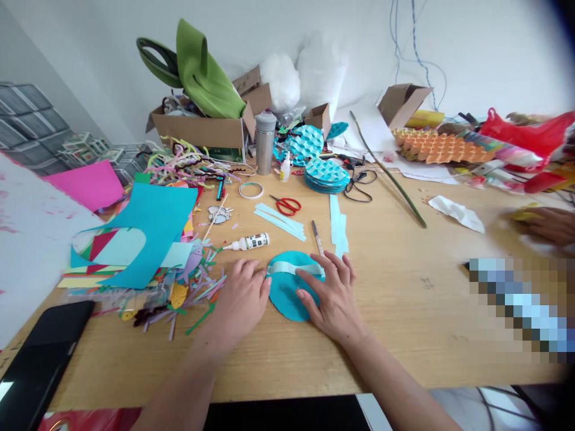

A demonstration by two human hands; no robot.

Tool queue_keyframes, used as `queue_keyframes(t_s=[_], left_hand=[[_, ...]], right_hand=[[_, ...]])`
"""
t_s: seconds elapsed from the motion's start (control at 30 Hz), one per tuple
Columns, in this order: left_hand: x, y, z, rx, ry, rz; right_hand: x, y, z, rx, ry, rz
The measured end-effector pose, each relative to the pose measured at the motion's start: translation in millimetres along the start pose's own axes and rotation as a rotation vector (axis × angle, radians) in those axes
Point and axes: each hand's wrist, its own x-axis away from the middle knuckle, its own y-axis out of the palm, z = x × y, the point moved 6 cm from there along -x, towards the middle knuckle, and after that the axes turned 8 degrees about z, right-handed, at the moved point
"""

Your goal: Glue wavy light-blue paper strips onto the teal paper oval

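A blue paper disc (290, 299) lies on the wooden table, with a pale blue paper strip (287, 269) running across its upper part and bulging upward a little. At the disc's left edge, my left hand (242, 293) has its fingers bent together by the strip's left end; what its fingertips pinch is hidden. My right hand (330, 293) rests over the right side, its fingers spread on the disc and the strip. Just beyond the disc are a pen (317, 238), a white glue bottle (251, 242) and loose pale strips (281, 221).
Red-handled scissors (287, 206) and a tape roll (251, 190) lie farther back. Blue paper sheets (148, 227) and paper scraps cover the left. Stacked patterned discs (327, 175) stand behind. Another person's hand (552, 224) is at the far right.
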Motion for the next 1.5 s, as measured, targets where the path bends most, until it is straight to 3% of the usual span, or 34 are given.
queue_keyframes(t_s=[0.7, 1.5], left_hand=[[2.2, 2.9, -0.9, 0.042, -0.013, -0.081], [3.7, 4.7, -2.2, 0.079, 0.014, -0.076]], right_hand=[[0.4, 2.5, 3.1, -0.006, 0.012, -0.017], [0.9, 5.7, 3.2, 0.013, 0.008, -0.059]])
